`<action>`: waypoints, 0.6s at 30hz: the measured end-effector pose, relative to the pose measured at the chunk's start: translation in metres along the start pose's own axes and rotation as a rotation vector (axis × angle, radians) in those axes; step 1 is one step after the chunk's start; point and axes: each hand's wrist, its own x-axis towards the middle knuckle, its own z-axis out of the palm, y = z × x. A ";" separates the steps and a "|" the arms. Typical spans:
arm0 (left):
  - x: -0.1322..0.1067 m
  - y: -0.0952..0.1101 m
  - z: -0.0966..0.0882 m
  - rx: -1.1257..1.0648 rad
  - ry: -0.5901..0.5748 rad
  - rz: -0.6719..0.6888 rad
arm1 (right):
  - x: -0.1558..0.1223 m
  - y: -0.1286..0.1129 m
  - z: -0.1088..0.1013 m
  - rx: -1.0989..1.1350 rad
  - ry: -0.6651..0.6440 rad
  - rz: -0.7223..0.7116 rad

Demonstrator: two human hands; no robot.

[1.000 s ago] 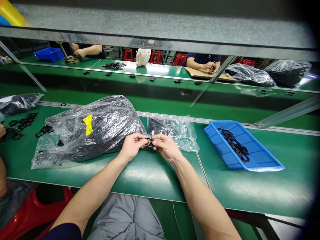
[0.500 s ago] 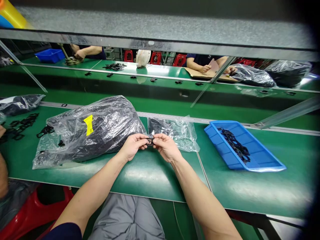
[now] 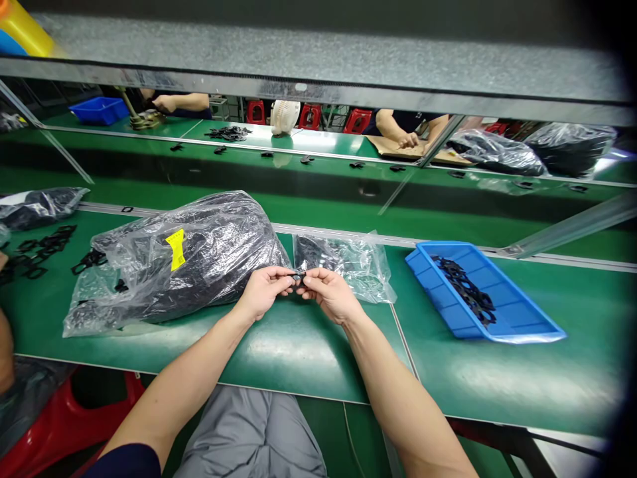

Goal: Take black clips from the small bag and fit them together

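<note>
Between my two hands is a small black plastic part (image 3: 298,279), pinched at both ends by thumbs and fingertips above the green table (image 3: 308,352). My left hand (image 3: 263,291) is closed on its left end, and my right hand (image 3: 331,292) on its right end. The fingers cover much of the part. Beside my left hand lies a big clear plastic bag (image 3: 223,232) full of black parts, with a yellow label (image 3: 176,250) on it. Just behind my right hand rests a smaller clear bag (image 3: 363,259) with dark contents at its left.
At right stands a blue tray (image 3: 522,312) holding several black parts (image 3: 465,289). More loose black parts (image 3: 42,249) lie at far left near another person's arm. Beyond the rail, spaced black parts sit on a green belt (image 3: 239,179). Two people work opposite, and a metal shelf (image 3: 308,46) hangs overhead.
The black part has tilted slightly between my fingertips; my hands hold almost the same place. Parts on the far belt have shifted slightly right. The co-workers' hands opposite have moved.
</note>
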 end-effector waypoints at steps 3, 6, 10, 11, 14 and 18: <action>0.001 -0.001 -0.001 -0.007 -0.003 0.004 | 0.001 0.001 0.000 0.035 -0.009 0.001; 0.001 -0.002 -0.002 -0.018 -0.003 0.010 | 0.002 0.002 0.000 0.052 -0.018 0.007; 0.000 -0.001 0.000 -0.020 0.011 0.000 | 0.002 0.004 -0.001 -0.006 0.039 -0.065; 0.000 0.000 0.001 -0.021 0.016 0.000 | 0.002 0.004 -0.001 -0.033 0.055 -0.092; -0.001 0.003 0.002 -0.029 0.032 -0.002 | 0.001 0.004 -0.001 -0.091 0.071 -0.139; 0.000 0.004 0.003 -0.041 0.051 -0.016 | 0.001 0.003 0.000 -0.105 0.072 -0.136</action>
